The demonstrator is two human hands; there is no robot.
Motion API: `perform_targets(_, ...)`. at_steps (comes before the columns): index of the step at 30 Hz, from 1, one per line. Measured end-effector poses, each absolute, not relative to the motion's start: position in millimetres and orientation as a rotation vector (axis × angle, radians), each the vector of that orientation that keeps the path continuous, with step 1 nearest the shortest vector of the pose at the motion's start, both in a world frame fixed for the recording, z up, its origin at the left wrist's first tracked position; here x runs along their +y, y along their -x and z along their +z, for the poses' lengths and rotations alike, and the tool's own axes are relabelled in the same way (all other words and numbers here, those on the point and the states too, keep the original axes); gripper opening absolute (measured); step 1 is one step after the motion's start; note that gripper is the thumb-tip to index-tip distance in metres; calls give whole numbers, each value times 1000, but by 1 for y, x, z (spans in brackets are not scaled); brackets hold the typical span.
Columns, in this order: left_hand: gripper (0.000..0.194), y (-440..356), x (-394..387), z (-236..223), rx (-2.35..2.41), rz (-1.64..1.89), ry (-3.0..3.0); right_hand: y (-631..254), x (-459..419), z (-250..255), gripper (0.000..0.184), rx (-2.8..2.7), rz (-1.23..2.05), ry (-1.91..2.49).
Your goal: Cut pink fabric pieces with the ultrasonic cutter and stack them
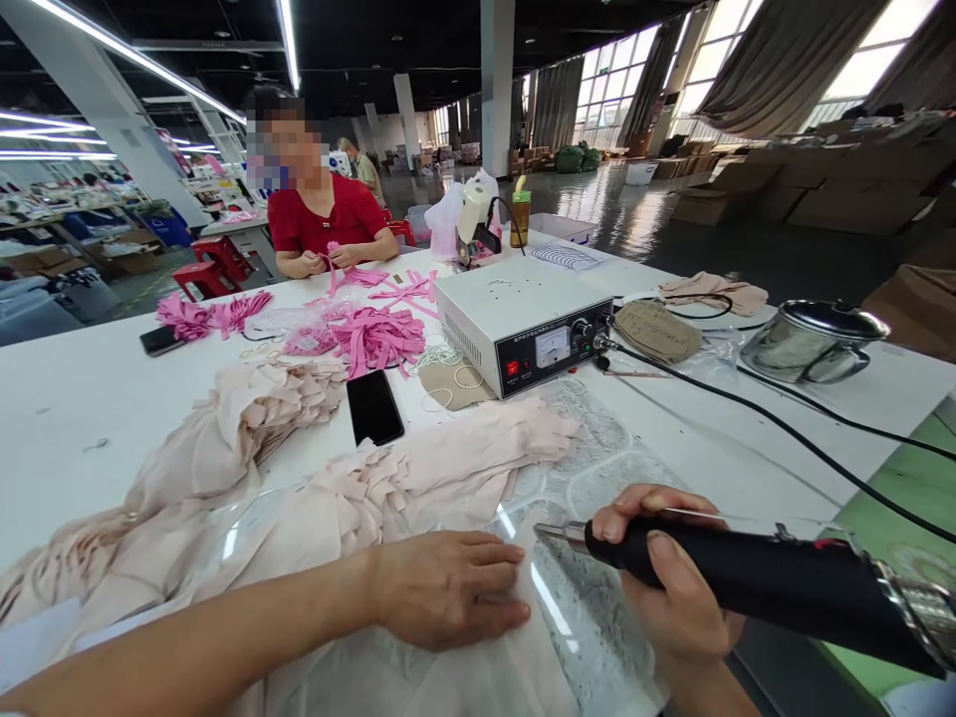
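My right hand (676, 578) is wrapped round the black barrel of an ultrasonic cutter (747, 578). Its metal tip points left, close to the edge of a pale pink fabric piece (485, 667). On that fabric my left hand (455, 588) lies flat, palm down, with the fingers stretched toward the tip. Under the fabric is a clear plastic sheet (612, 617) with bright reflections. Beyond my left hand spread stacked pale pink fabric pieces (478, 448). Whether the tip touches the cloth, I cannot tell.
A white generator box (523, 309) stands mid-table, its black cable (747, 398) running to the right. Nearby are a phone (374, 406), a steel-lidded glass pot (811, 344) and pink strips (380, 339). Across the table a person in red (329, 219) handles pink strips.
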State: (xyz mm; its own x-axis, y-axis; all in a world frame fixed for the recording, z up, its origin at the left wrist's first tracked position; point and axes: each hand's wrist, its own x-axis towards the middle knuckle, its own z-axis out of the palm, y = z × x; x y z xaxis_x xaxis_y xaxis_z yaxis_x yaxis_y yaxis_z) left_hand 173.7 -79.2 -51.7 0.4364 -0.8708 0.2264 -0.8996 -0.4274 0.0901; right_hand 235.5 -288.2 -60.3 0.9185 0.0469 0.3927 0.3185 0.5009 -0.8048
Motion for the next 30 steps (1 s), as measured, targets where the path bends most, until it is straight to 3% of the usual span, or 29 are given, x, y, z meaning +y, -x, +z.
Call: perform_targets(30, 22, -177, -76, -58, -1602, 190, -2449, -233, -292, -56, 8, -378, -152, 1072)
